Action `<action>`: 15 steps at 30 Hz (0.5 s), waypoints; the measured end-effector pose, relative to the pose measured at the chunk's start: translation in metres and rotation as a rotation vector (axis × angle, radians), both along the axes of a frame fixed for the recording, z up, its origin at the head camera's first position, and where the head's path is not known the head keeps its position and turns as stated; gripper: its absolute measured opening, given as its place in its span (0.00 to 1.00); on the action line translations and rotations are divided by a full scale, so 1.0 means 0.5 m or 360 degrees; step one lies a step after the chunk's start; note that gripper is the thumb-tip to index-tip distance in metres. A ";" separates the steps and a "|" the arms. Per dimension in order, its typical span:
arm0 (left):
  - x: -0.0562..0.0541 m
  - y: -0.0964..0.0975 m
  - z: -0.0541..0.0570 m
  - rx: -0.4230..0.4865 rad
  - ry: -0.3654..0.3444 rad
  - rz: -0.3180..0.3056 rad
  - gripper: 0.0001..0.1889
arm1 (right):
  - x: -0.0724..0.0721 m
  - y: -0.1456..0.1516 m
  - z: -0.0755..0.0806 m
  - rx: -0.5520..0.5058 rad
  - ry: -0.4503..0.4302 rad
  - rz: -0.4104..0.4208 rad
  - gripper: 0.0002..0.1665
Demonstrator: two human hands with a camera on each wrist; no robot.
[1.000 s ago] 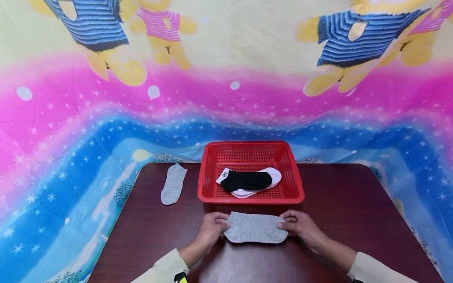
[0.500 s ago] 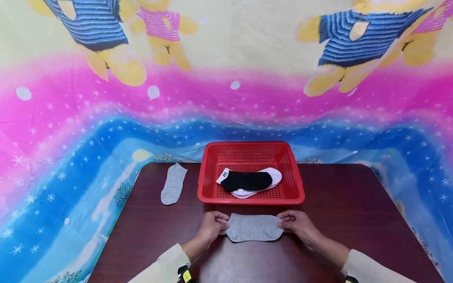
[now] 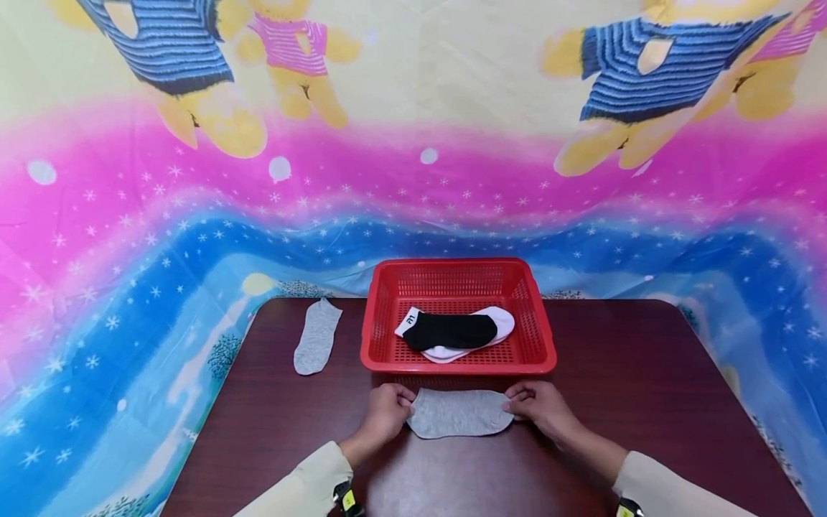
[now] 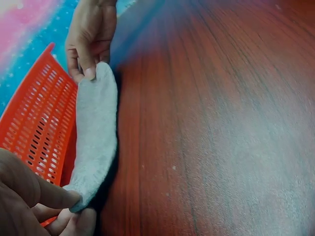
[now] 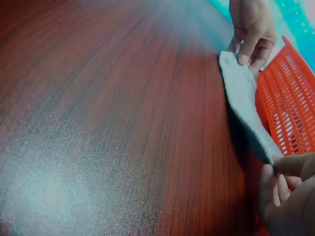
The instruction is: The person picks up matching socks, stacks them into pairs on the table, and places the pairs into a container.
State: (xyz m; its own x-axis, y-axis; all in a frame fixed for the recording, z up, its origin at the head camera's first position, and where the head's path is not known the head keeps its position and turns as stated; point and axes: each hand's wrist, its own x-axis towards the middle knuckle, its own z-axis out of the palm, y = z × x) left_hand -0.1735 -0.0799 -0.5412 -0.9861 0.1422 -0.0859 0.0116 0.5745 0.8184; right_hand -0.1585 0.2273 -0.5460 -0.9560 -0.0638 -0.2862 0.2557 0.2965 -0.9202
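A grey ankle sock [image 3: 460, 413] is stretched flat between both hands, just in front of the red basket. My left hand [image 3: 385, 415] pinches its cuff end between thumb and fingers. The toe end is pinched by my right hand [image 3: 544, 411]. In the left wrist view the sock [image 4: 96, 128] hangs a little above the table, with a dark shadow along its edge. The right wrist view shows the same sock [image 5: 242, 93] with a hand at each end. Some fingers are hidden behind the cloth.
A red perforated basket [image 3: 457, 368] stands at the table's back, holding a black sock [image 3: 452, 330] with a white cuff on top of white ones [image 3: 502, 323]. Left of it lies another grey sock [image 3: 317, 337]. The dark wooden table [image 3: 620, 359] meets a printed curtain [image 3: 413, 194] behind.
Both hands have drawn slightly closer together while holding the grey sock, which has shifted a little to the left. The basket and the other socks have stayed put.
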 end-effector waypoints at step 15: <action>-0.006 0.003 -0.013 -0.0171 0.0202 -0.0057 0.10 | -0.006 -0.015 -0.014 0.0550 0.0181 -0.0034 0.14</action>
State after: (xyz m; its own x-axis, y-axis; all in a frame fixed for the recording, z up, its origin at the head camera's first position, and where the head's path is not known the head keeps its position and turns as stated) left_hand -0.1765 -0.0784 -0.5477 -0.9845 0.1741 0.0224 0.1330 0.6559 0.7431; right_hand -0.1616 0.2201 -0.5532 -0.9830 0.0382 -0.1794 0.1671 0.5906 -0.7895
